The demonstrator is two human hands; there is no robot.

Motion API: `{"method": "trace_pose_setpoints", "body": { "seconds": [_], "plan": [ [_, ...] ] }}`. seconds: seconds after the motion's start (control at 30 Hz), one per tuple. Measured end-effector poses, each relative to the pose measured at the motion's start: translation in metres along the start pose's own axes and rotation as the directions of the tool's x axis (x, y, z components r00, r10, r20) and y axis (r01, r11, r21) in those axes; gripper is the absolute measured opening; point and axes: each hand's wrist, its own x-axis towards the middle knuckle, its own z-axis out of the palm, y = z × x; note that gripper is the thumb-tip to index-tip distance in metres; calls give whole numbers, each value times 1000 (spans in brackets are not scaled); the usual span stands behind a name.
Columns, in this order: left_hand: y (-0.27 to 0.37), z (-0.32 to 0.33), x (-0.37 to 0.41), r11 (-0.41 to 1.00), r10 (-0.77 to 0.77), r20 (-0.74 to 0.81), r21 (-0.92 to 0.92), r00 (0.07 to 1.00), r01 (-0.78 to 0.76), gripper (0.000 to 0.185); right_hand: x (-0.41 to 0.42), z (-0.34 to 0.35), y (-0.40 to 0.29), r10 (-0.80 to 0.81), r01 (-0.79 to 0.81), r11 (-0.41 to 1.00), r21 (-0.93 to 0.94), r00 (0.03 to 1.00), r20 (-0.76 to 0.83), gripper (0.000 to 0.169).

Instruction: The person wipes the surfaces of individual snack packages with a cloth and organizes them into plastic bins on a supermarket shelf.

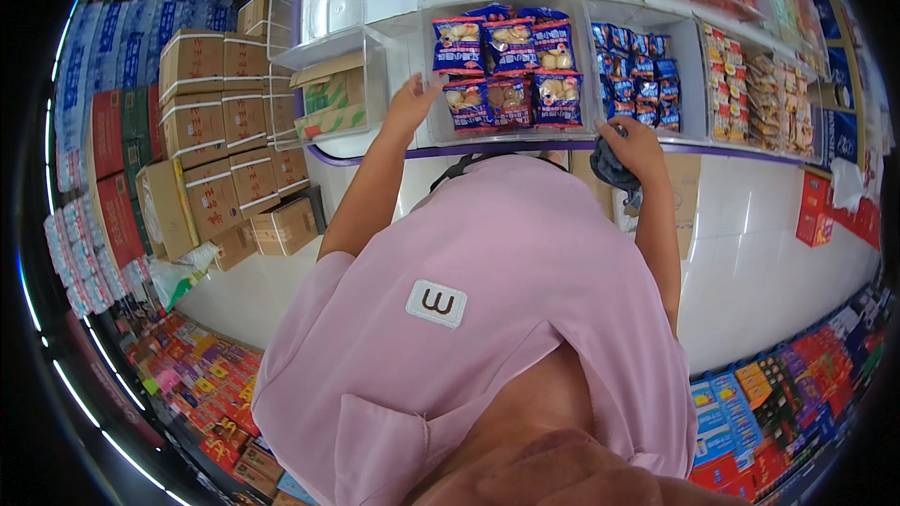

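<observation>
My left hand (411, 104) is at the left wall of a clear plastic bin (506, 138), its fingers spread at the rim; whether they press on it I cannot tell. Several blue snack packets with clear windows (510, 42) lie in rows inside the bin, and one packet with darker contents (510, 102) sits in the front row. By the bin's front right corner, my right hand (635, 144) grips a bunched dark grey cloth (610, 160), which hangs below the fingers.
Right of the bin are trays of small blue packets (636, 74) and other wrapped snacks (763, 95). Clear bins (323, 91) stand to the left, one holding an opened carton. Stacked cardboard boxes (197, 119) rise beyond them. A purple edge (394, 154) runs along the display's front.
</observation>
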Motion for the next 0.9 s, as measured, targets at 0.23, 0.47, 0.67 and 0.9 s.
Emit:
{"method": "trace_pose_setpoints", "body": {
  "seconds": [0.23,0.47,0.67,0.9],
  "plan": [
    [6,23,-31,992,84,18,97,996,-85,67,36,15,7,-144,163,964,-209,984,103,54],
    [17,28,-35,985,163,-8,-55,987,-163,69,34,23,10,-353,350,935,-50,934,-55,33],
    [47,15,-60,982,141,-2,-124,990,-140,67,-2,3,-21,-428,443,891,96,893,-140,22],
    [78,-20,-111,871,116,35,-483,993,-85,70,-35,-31,-73,-472,483,869,112,875,-105,14]
  ]
}}
